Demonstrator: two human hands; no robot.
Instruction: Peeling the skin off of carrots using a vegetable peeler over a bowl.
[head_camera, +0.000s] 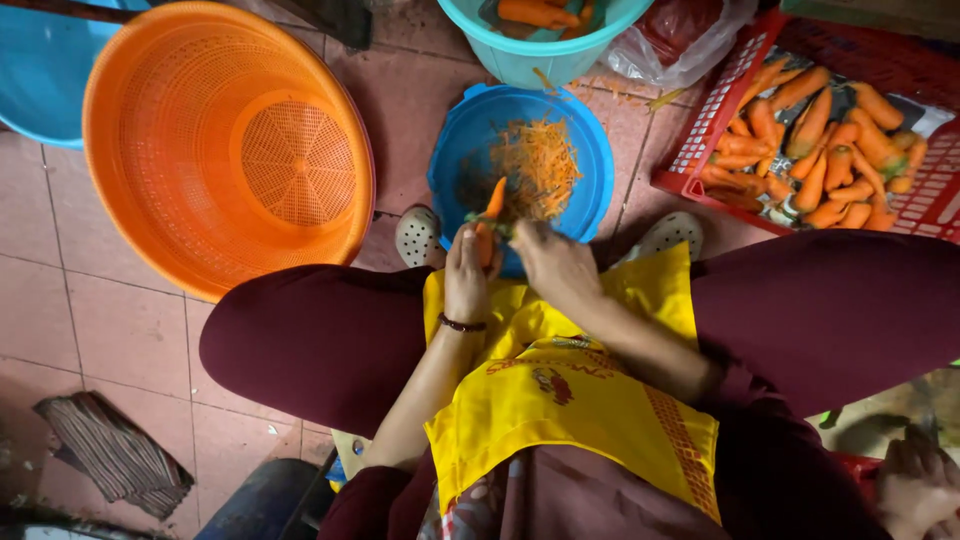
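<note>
I sit low with a yellow apron (570, 400) over my lap. My left hand (466, 275) grips a carrot (492, 205) that points away from me over a blue basin (590, 160). My right hand (553, 262) holds a small peeler (487, 222) against the carrot's side. Orange carrot peelings (540, 165) lie heaped inside the basin. A dark bracelet sits on my left wrist.
A large orange mesh basket (225, 145) stands on the tiled floor at the left. A red crate (930, 200) of carrots (820, 140) is at the right, a teal bucket (540, 55) with carrots beyond the basin. Another person's hand (915, 485) shows at the bottom right.
</note>
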